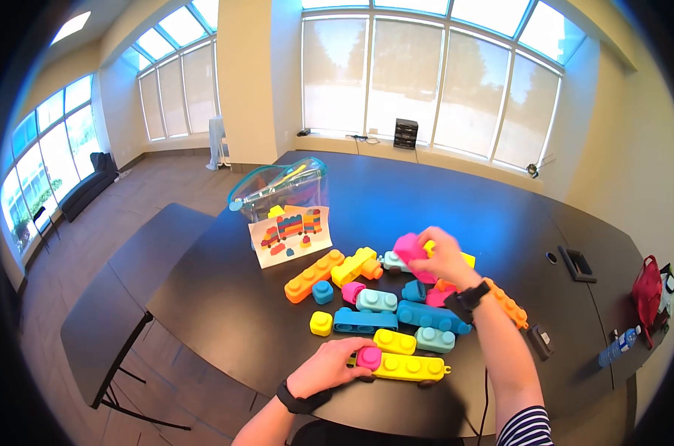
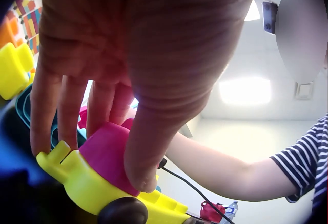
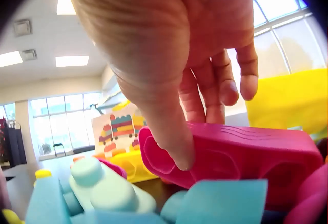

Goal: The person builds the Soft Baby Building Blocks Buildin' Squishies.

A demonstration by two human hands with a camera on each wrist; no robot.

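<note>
Low at the near edge, my left hand [image 1: 328, 369] grips a small pink block [image 1: 369, 358] seated at one end of a yellow wheeled base [image 1: 413, 367]. In the left wrist view the thumb lies along one side of this pink block [image 2: 106, 155], with the fingers on the other. Farther out, my right hand [image 1: 447, 262] holds a long pink block [image 3: 251, 149] between thumb and fingers. Its hollow underside faces the right wrist camera, tilted above the other blocks. A light-blue wheeled piece [image 1: 393, 262] lies just left of that hand.
Loose blocks spread over the dark table [image 1: 225, 297], among them an orange block [image 1: 313, 276], a dark-blue block [image 1: 432, 317] and a yellow block [image 1: 394, 342]. A picture card [image 1: 291, 236] leans against a clear bag [image 1: 307, 195]. A water bottle [image 1: 619, 347] stands right.
</note>
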